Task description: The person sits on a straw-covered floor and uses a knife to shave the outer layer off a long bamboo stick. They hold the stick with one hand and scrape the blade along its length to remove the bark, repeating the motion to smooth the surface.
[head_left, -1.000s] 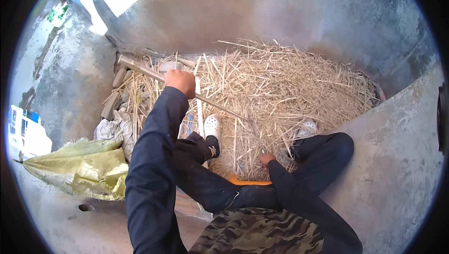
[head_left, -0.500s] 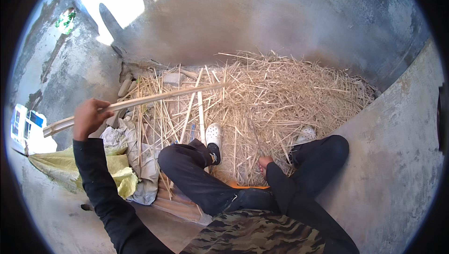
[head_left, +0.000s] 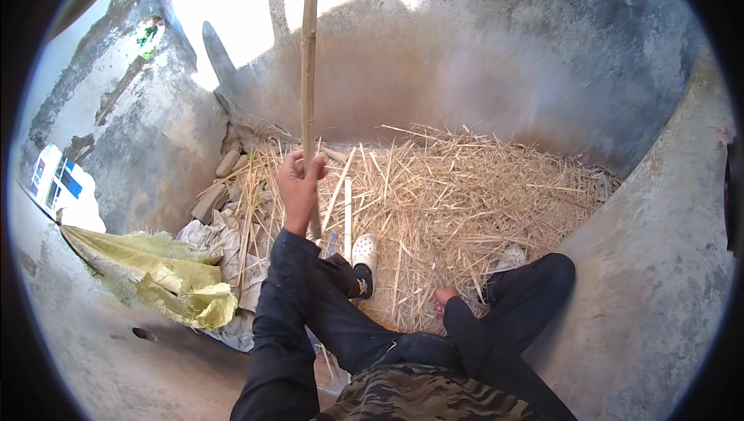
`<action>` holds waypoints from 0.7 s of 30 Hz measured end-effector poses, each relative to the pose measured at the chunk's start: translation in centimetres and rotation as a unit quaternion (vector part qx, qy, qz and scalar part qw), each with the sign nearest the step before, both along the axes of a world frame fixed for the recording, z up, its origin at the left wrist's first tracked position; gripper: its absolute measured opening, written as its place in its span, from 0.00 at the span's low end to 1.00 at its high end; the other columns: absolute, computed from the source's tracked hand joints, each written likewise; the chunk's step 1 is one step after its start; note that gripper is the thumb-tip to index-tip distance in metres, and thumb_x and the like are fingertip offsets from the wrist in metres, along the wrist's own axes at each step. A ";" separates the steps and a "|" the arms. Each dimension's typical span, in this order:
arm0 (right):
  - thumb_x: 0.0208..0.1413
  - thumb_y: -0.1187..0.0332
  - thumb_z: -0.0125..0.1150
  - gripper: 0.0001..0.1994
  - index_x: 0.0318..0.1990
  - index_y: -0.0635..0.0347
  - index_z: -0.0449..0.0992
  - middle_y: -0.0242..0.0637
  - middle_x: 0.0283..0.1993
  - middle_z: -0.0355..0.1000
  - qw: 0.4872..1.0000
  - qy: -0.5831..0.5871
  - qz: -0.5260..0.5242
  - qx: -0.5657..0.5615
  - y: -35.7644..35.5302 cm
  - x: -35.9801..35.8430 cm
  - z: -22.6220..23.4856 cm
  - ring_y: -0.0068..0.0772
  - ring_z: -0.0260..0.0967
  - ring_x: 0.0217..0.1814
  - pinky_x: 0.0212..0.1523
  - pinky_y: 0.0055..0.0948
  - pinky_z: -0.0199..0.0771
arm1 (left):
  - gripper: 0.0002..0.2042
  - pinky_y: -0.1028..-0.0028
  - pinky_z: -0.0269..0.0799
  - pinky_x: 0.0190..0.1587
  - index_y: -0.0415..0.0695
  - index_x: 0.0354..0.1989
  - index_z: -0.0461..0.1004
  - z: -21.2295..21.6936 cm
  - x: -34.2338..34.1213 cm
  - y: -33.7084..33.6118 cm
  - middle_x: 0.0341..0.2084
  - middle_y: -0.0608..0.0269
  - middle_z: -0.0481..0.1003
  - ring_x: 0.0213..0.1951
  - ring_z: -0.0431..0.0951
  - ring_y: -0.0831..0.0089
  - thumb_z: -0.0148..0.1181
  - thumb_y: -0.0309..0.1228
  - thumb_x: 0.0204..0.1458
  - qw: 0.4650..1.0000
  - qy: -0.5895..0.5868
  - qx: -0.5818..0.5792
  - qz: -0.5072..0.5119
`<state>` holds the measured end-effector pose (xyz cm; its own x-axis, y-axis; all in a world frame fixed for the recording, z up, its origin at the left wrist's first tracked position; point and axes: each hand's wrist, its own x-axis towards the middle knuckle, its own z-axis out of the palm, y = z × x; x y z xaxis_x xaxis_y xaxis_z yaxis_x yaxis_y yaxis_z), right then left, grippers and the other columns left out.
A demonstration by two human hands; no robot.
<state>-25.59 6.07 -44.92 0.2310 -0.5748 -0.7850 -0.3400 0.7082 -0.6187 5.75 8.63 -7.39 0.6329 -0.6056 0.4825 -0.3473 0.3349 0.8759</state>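
Left hand (head_left: 298, 188) raised in front of me, fingers (head_left: 288, 177) clamped round a long stick (head_left: 308, 72). Stick runs nearly upright from the grip to the top edge; a short end shows below the fingers. Straw (head_left: 449, 204) lies spread just beyond and to the right of that grip, against the concrete wall (head_left: 542, 56). Right hand (head_left: 444, 297) sits low between my knees, fingertips down on the straw; I cannot tell whether those fingers are spread or closed. White shoe (head_left: 364, 254) below the left fingers. Yellow sack (head_left: 155, 277) well to their left.
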 end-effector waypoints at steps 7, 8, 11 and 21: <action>0.50 0.68 0.52 0.10 0.26 0.68 0.66 0.39 0.14 0.62 0.999 0.025 -0.028 -0.003 0.5 0.3 2.5 0.31 0.60 0.10 0.11 0.33 0.56 | 0.08 0.80 0.75 0.33 0.39 0.39 0.68 2.1 -4.9 -4.8 0.26 0.64 0.75 0.27 0.76 0.80 0.59 0.28 0.55 0.994 0.030 -0.083 -0.066; 0.51 0.67 0.52 0.11 0.25 0.68 0.66 0.39 0.14 0.62 0.999 0.026 -0.034 -0.004 0.4 0.1 2.3 0.30 0.60 0.09 0.10 0.33 0.56 | 0.08 0.80 0.75 0.33 0.39 0.40 0.69 2.2 -5.3 -5.5 0.26 0.64 0.75 0.27 0.76 0.80 0.59 0.27 0.55 0.992 0.033 -0.094 -0.072; 0.51 0.66 0.52 0.12 0.23 0.67 0.65 0.39 0.14 0.62 0.999 0.008 -0.037 -0.010 0.8 0.5 2.5 0.30 0.59 0.09 0.10 0.33 0.56 | 0.12 0.81 0.75 0.34 0.37 0.43 0.65 2.2 -6.1 -7.1 0.29 0.62 0.75 0.29 0.77 0.79 0.59 0.27 0.54 0.989 0.036 -0.114 -0.087; 0.48 0.68 0.52 0.12 0.19 0.66 0.65 0.38 0.13 0.61 1.000 0.022 0.013 -0.003 0.7 0.3 2.8 0.30 0.60 0.10 0.11 0.33 0.58 | 0.16 0.84 0.68 0.24 0.38 0.45 0.66 2.3 -11.2 -14.4 0.22 0.67 0.71 0.24 0.74 0.81 0.62 0.32 0.53 0.982 -0.147 0.032 -0.111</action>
<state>-25.30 6.76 -42.13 0.2119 -0.5744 -0.7907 -0.3846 0.6947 -0.6078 -5.41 -5.76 -5.09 0.3215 -0.7483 0.5802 -0.5128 0.3775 0.7711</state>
